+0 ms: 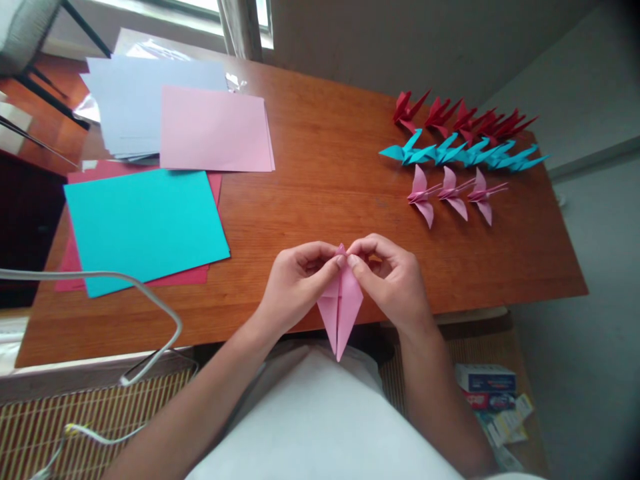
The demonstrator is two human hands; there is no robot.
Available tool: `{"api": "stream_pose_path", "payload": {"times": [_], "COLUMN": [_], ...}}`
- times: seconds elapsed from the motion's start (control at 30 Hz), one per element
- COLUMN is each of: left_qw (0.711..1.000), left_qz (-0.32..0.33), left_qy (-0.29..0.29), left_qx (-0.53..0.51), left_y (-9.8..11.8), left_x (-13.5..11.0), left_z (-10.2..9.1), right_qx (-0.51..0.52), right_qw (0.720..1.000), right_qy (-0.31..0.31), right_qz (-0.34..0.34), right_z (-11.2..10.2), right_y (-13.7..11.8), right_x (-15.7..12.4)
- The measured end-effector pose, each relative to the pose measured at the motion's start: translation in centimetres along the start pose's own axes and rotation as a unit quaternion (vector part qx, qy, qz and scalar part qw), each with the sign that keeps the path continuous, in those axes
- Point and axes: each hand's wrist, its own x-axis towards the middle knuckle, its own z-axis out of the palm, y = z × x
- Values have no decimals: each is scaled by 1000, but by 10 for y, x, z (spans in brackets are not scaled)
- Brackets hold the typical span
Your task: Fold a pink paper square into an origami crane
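Note:
A folded pink origami paper point(341, 303), shaped like a long diamond with a slit down its lower half, is held at the table's front edge. My left hand point(303, 277) pinches its upper left side between thumb and fingers. On the upper right side, my right hand point(387, 273) pinches it in the same way. The paper's top tip shows between the two thumbs, and its split lower points hang toward my body. Some fingertips are hidden behind the paper.
Finished paper cranes stand in rows at the right: red point(410, 110), turquoise point(413, 152) and pink point(421, 195). Pink sheets point(215, 130), grey-blue sheets point(130, 100) and turquoise sheets point(145, 227) lie on the wooden table point(320, 187) at left. A white cable point(165, 310) crosses its front left edge.

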Motion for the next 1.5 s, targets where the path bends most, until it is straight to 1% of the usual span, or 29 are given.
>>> {"api": "stream_pose_path", "payload": {"times": [0.07, 0.27, 0.37, 0.53, 0.67, 0.73, 0.87, 0.97, 1.07, 1.17, 1.37, 1.5], "left_qw": [1000, 999, 999, 999, 1000, 1000, 1000, 1000, 1000, 1000, 1000, 1000], "left_qz": [3, 10, 9, -1, -9, -15, -19, -20, -23, -26, -8, -9], "left_qy": [-1, -32, -31, -26, -5, -1, -4, -3, -1, -10, 4, -8], "left_qx": [5, 28, 38, 38, 21, 14, 3, -2, -7, -14, 11, 3], "left_y": [-1, -5, -3, 1, 2, 1, 0, 0, 0, 1, -1, -1], "left_x": [0, -1, -1, -1, -1, -1, -1, 0, 0, 0, 0, 0], "left_z": [0, 1, 2, 1, 0, 0, 0, 0, 0, 1, 1, 1], "right_qx": [6, 10, 31, 85, 116, 127, 134, 130, 158, 191, 185, 204], "right_qw": [1000, 1000, 999, 995, 993, 991, 990, 990, 984, 978, 976, 972], "right_qy": [0, -2, 12, 43, 12, 9, 33, 45, 52, 65, 90, 87], "right_qz": [4, 3, -2, 15, 30, 30, 26, 41, 59, 59, 73, 77], "right_z": [0, 1, 4, 9, 10, 10, 12, 15, 19, 22, 27, 28], "right_y": [0, 1, 2, 4, 8, 10, 13, 14, 15, 14, 11, 10], "right_x": [0, 3, 4, 4, 1, 1, 2, 4, 7, 9, 13, 13]}}
